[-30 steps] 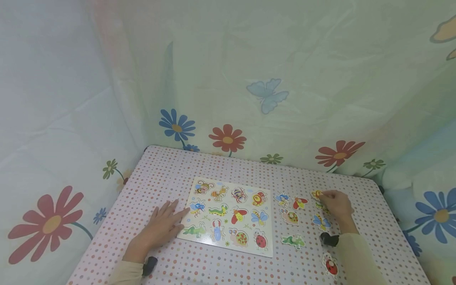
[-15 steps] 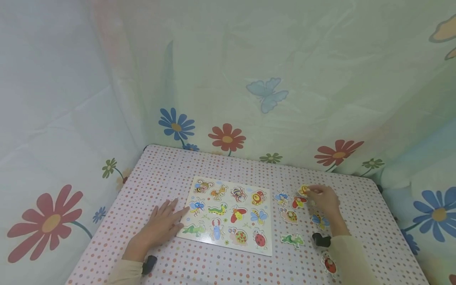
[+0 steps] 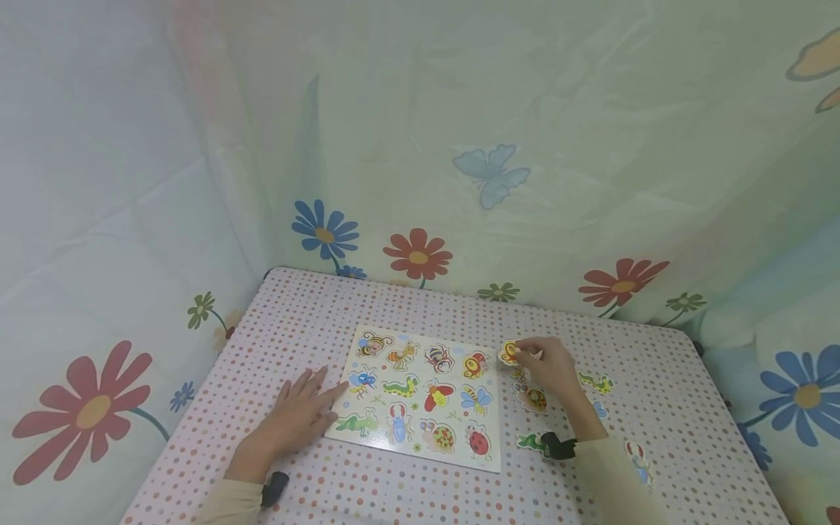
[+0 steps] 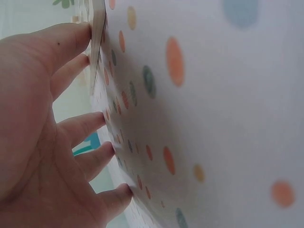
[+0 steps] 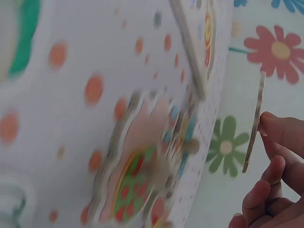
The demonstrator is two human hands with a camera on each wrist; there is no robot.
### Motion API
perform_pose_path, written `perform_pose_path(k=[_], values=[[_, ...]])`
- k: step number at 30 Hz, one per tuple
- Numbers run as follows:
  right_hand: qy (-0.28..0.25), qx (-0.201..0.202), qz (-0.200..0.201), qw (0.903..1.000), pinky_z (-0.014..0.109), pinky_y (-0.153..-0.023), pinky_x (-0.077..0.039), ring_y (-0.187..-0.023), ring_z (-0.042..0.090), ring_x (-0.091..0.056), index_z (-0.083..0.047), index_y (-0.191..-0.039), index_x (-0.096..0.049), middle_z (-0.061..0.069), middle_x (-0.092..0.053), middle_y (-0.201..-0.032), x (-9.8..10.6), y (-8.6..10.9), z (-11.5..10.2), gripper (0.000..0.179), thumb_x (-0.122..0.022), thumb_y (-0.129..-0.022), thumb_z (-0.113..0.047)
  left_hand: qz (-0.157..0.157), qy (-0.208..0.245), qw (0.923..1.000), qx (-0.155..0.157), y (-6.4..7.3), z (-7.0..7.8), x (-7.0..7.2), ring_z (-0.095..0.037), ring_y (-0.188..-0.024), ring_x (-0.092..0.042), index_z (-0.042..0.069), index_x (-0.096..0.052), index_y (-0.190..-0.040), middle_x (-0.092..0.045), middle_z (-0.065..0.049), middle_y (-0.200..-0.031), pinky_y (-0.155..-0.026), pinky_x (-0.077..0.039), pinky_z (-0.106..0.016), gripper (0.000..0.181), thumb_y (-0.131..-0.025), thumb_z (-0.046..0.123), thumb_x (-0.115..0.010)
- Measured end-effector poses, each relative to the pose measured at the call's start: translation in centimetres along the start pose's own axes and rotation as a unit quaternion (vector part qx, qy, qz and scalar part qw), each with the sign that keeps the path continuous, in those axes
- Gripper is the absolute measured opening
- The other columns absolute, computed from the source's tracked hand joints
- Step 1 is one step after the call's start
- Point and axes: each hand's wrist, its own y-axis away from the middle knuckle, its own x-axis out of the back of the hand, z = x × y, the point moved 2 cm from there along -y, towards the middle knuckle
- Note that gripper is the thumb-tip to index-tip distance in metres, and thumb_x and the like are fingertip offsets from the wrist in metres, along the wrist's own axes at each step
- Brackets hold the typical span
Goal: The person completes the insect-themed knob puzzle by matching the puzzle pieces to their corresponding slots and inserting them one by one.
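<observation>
My right hand [image 3: 551, 368] pinches a yellow-and-red insect puzzle piece [image 3: 508, 354] between thumb and fingers, just right of the puzzle board [image 3: 453, 461]. In the right wrist view that piece [image 5: 254, 126] appears edge-on, a thin wooden slab raised off the table. Its printed side is hidden there. The board shows rows of printed insects. My left hand [image 3: 292, 412] lies spread at the board's left edge. In the left wrist view, the thumb and a finger touch the board's side [image 4: 97, 28], while other fingertips rest on the tablecloth.
Beneath my right hand lies a snail piece [image 3: 533, 399]. A grasshopper piece [image 3: 528, 442] is partly covered by the wrist camera. Farther right are a caterpillar piece [image 3: 597, 382], a blue-winged piece [image 3: 600, 410] and a stag beetle piece [image 3: 638, 463]. Flowered curtains [image 3: 394, 146] enclose the dotted table.
My right hand has carried the yellow-and-red piece leftward from the far right pieces toward the board. The caterpillar and stag beetle pieces have come into sight. My left hand has stayed put.
</observation>
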Motion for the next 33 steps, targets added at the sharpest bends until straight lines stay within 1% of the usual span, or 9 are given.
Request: perform_pose_path(k=[3,6,8,11,15,19,23,26,33], values=[[-0.009,0.04,-0.002,0.9992,0.024,-0.04,-0.029,-0.048,0.009,-0.034,0.0,-0.105,-0.076,0.008,-0.066,-0.088,-1.0,-0.2,-1.2,0.018,-0.072,-0.094,-0.014,0.003,0.001,1.0,-0.001,0.1,0.0,0.0,-0.042,-0.149,-0.011,0.029,-0.045,-0.153,-0.021,-0.014,-0.164,-0.116,-0.005,-0.066,0.052,-0.102,0.034,-0.057],[-0.021,0.065,-0.012,0.9976,0.023,-0.044,-0.032,-0.052,0.01,-0.038,-0.001,-0.102,-0.076,0.005,-0.066,-0.085,-2.0,-0.3,-2.0,0.015,-0.074,-0.092,-0.011,0.003,0.001,1.0,0.002,0.0,-0.1,-0.1,-0.042,-0.149,-0.011,0.03,-0.045,-0.152,-0.021,-0.013,-0.164,-0.117,-0.005,-0.066,0.052,-0.103,0.036,-0.056],[-0.025,0.054,-0.021,0.998,0.026,-0.052,-0.038,-0.062,0.012,-0.044,-0.002,-0.102,-0.076,0.004,-0.065,-0.088,-2.6,-0.3,-2.3,0.014,-0.074,-0.092,-0.012,0.001,0.0,1.0,0.004,0.0,-0.1,-0.2,-0.041,-0.15,-0.011,0.031,-0.044,-0.153,-0.021,-0.013,-0.164,-0.117,-0.005,-0.065,0.052,-0.103,0.036,-0.056],[-0.032,0.017,-0.039,0.9986,0.031,-0.065,-0.041,-0.08,0.017,-0.049,-0.005,-0.104,-0.076,0.003,-0.061,-0.093,-3.5,-0.2,-2.5,0.016,-0.074,-0.093,-0.015,0.002,-0.003,1.0,0.007,0.0,-0.2,-0.2,-0.041,-0.15,-0.011,0.032,-0.044,-0.153,-0.021,-0.013,-0.164,-0.117,-0.005,-0.066,0.052,-0.102,0.037,-0.056],[-0.037,-0.022,-0.053,0.9976,0.033,-0.068,-0.045,-0.086,0.021,-0.053,-0.007,-0.105,-0.076,0.005,-0.059,-0.095,-4.5,-0.3,-2.7,0.016,-0.074,-0.092,-0.016,0.004,-0.002,1.0,0.007,0.0,-0.1,-0.2,-0.041,-0.149,-0.012,0.031,-0.045,-0.152,-0.022,-0.013,-0.164,-0.116,-0.006,-0.066,0.052,-0.102,0.036,-0.057],[-0.015,-0.037,-0.059,0.9975,0.038,-0.073,-0.047,-0.088,0.022,-0.055,-0.008,-0.104,-0.076,0.005,-0.059,-0.098,-5.2,-0.5,-2.9,0.015,-0.075,-0.091,-0.016,0.002,-0.002,1.0,0.009,0.0,-0.1,-0.2,-0.041,-0.15,-0.012,0.031,-0.045,-0.152,-0.021,-0.013,-0.164,-0.116,-0.005,-0.066,0.052,-0.102,0.036,-0.057],[-0.005,-0.037,-0.065,0.9972,0.051,-0.085,-0.037,-0.087,0.023,-0.054,-0.008,-0.102,-0.076,0.005,-0.059,-0.097,-5.5,-0.7,-3.1,0.014,-0.075,-0.09,-0.014,0.0,-0.005,0.9999,0.014,0.0,-0.1,-0.2,-0.04,-0.15,-0.011,0.032,-0.045,-0.152,-0.021,-0.012,-0.165,-0.117,-0.005,-0.065,0.052,-0.102,0.037,-0.057],[0.002,-0.035,-0.069,0.997,0.057,-0.088,-0.032,-0.085,0.023,-0.053,-0.008,-0.101,-0.076,0.004,-0.059,-0.094,-5.7,-0.8,-3.0,0.014,-0.075,-0.089,-0.015,0.001,-0.005,0.9999,0.016,0.0,-0.1,-0.2,-0.04,-0.15,-0.011,0.032,-0.045,-0.152,-0.021,-0.012,-0.165,-0.117,-0.004,-0.065,0.052,-0.102,0.037,-0.057],[0.006,-0.035,-0.083,0.9959,0.06,-0.09,-0.032,-0.083,0.022,-0.054,-0.009,-0.1,-0.077,0.003,-0.059,-0.092,-6.0,-1.2,-2.6,0.014,-0.075,-0.089,-0.018,0.003,-0.005,0.9998,0.018,0.0,-0.1,-0.3,-0.039,-0.15,-0.011,0.032,-0.045,-0.152,-0.021,-0.011,-0.165,-0.117,-0.004,-0.065,0.052,-0.101,0.037,-0.057]])
